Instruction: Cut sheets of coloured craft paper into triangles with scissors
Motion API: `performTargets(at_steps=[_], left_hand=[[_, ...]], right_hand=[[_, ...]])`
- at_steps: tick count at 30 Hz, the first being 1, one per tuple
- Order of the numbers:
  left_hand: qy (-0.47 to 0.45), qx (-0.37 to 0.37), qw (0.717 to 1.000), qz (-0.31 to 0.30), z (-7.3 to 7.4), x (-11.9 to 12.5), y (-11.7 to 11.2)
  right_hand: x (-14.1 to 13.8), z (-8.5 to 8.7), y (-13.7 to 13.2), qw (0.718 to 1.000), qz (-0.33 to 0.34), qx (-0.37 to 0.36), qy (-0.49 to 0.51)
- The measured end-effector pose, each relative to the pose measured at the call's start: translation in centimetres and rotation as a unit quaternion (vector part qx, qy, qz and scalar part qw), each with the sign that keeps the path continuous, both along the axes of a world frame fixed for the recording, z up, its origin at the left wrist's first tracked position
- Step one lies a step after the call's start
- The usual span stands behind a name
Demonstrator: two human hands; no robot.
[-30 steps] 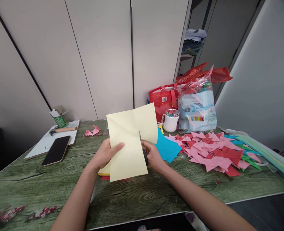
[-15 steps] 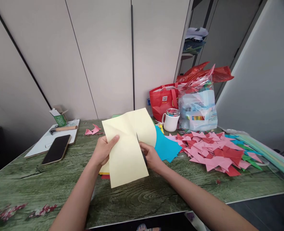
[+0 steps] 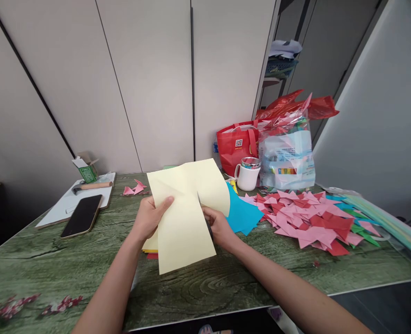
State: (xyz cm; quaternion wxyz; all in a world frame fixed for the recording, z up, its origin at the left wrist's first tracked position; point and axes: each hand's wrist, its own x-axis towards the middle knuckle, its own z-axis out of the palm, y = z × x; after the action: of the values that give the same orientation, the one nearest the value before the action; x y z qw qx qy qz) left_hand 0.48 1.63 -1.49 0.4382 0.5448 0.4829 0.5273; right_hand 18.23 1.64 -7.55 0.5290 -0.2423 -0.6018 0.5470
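Observation:
A pale yellow sheet of paper (image 3: pixel 182 236) is held up over the table, slit part of the way along its length. My left hand (image 3: pixel 149 215) pinches its left edge, thumb on top. In my right hand (image 3: pixel 219 226) is a pair of dark scissors (image 3: pixel 209 228), mostly covered by the hand and the paper; a blade shows in the slit near the sheet's middle. The right half of the sheet curls away beyond the blade. Beneath the paper, the edge of a yellow and red paper stack (image 3: pixel 150 251) peeks out.
Blue paper (image 3: pixel 242 213) lies right of the sheet, beside a heap of pink and red folded paper pieces (image 3: pixel 306 215). A white mug (image 3: pixel 249 175), red bag (image 3: pixel 236 147) and plastic bag (image 3: pixel 287 157) stand behind. Leftward lie a phone (image 3: pixel 82 215) and a hammer (image 3: pixel 92 186).
The sheet's right half has bulged slightly further right over the blue paper, and its lower edge has dropped a little. Both hands keep their hold in nearly the same place.

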Motion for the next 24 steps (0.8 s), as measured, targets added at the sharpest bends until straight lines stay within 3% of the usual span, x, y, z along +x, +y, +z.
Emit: performTargets(at_steps=[24], left_hand=[[0.029,0.015,0.999,0.005,-0.03,-0.04,-0.03]], right_hand=[[-0.06,-0.17,-0.03,0.999,-0.020,-0.026,-0.007]])
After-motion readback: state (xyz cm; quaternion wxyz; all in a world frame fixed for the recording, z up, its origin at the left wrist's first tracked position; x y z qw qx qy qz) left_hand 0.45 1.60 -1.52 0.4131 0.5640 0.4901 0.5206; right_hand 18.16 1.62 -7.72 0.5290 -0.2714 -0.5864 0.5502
